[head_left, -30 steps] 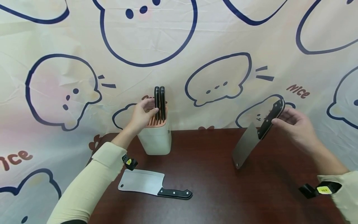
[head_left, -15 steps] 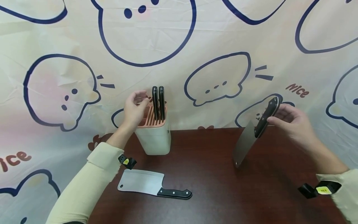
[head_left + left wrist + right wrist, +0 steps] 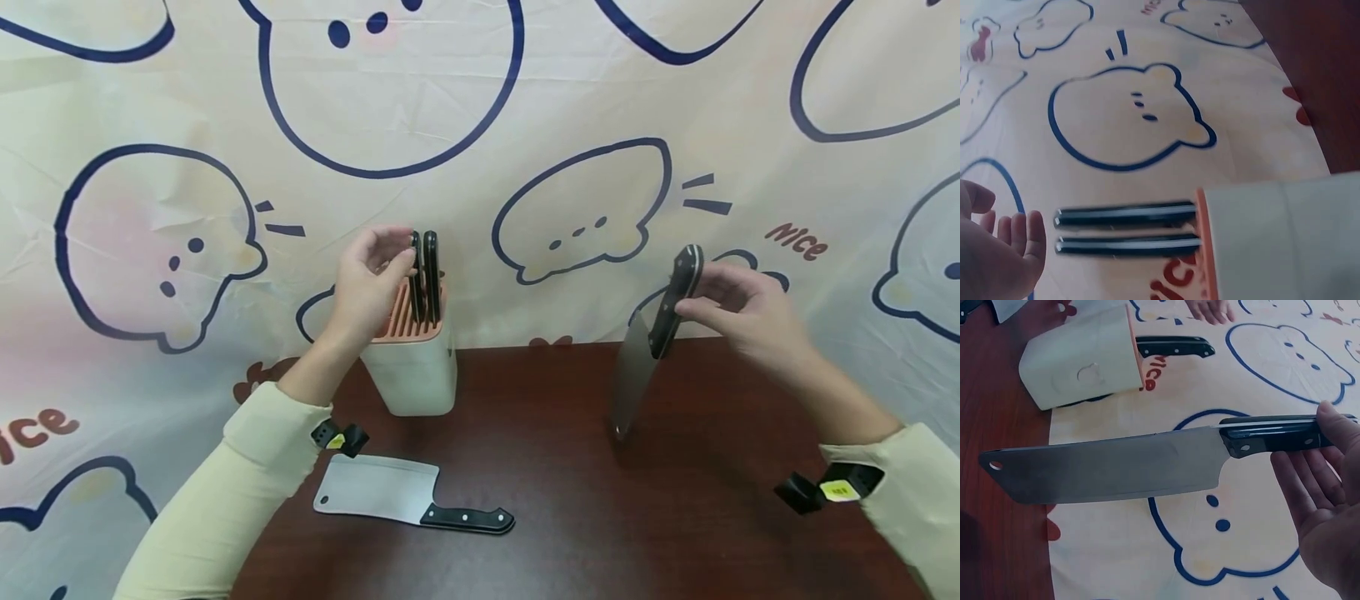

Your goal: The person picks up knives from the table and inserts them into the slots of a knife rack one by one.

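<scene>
My right hand [image 3: 753,312] pinches the black riveted handle of a cleaver [image 3: 1104,465] between thumb and fingers. In the head view its broad blade hangs downward over the table; a small hole shows at the blade's far corner in the right wrist view. My left hand [image 3: 367,283] is beside the knife block [image 3: 411,379], a cream block with a slotted orange-pink top. Two black-handled knives [image 3: 431,275] stand upright in its slots. In the left wrist view my loosely bent fingers [image 3: 1035,240] are apart from the handle ends, with nothing between them.
A second cleaver [image 3: 378,490] lies flat on the dark brown table [image 3: 570,500], in front of the block, its handle pointing right. A cartoon-printed cloth [image 3: 600,92] hangs behind the table's back edge.
My right hand has brought the cleaver left, toward the block, and its blade has turned more edge-on. My left hand has moved off the knife handles, slightly up and left.
</scene>
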{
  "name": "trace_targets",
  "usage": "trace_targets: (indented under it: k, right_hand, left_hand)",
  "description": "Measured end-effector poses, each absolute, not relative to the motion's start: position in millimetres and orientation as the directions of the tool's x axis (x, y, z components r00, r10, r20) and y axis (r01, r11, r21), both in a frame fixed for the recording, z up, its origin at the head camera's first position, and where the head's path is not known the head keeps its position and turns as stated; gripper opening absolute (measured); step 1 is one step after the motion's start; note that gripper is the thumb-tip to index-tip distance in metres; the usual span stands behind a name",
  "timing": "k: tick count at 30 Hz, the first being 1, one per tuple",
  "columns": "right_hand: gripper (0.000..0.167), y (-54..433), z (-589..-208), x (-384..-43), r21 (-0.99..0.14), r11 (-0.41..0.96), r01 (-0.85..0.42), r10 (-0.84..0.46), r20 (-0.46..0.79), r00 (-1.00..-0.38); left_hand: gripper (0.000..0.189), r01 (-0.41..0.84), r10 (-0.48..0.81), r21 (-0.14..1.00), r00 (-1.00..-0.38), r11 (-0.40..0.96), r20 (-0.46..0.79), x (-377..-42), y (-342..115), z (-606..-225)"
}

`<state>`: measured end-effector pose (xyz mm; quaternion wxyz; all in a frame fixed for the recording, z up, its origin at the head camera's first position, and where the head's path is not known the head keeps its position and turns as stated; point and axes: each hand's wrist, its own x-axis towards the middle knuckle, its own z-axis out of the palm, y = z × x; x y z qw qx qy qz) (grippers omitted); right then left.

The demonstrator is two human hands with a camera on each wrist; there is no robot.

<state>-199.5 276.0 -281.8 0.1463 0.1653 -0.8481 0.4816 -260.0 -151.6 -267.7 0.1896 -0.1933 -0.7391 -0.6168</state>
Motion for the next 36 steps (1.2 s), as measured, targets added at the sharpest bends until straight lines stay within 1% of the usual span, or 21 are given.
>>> trace_targets:
  k: [5,10,13,17,26,36]
  right_hand:
    - [0.032,259.4,-276.7,-201.4,-0.78,0.444,-0.44,-0.18,0.403,-0.897]
    - [0.031,245.7,-275.4,-203.5,-0.785,0.377,-0.493,-0.225,0.438,-0.87]
    - [0.029,239.1,-275.4,-204.7,-0.786,0.343,-0.515,-0.229,0.462,-0.857]
    - [0.028,231.0,-275.6,-206.1,-0.772,0.343,-0.536,-0.218,0.489,-0.844]
    - [0.032,215.7,-274.7,-205.5,-0.756,0.393,-0.524,-0.182,0.494,-0.85]
    - [0.034,198.2,-276.6,-208.4,-0.78,0.289,-0.554,-0.21,0.513,-0.832]
  left_hand:
    - [0.034,0.535,0.141,0.835,-0.844,0.131,0.518,-251.9,-138.6,-264.8]
    - [0.037,0.524,0.234,0.84,-0.842,0.138,0.486,-243.2,-125.3,-264.6]
    - [0.039,0.516,0.292,0.842,-0.839,0.155,0.46,-239.0,-115.9,-266.8]
    - [0.04,0.518,0.351,0.839,-0.826,0.167,0.441,-236.7,-100.8,-270.0]
    - [0.039,0.523,0.42,0.845,-0.796,0.114,0.436,-235.0,-67.4,-275.3]
    - [0.039,0.511,0.493,0.855,-0.769,0.093,0.406,-229.6,-42.1,-287.3]
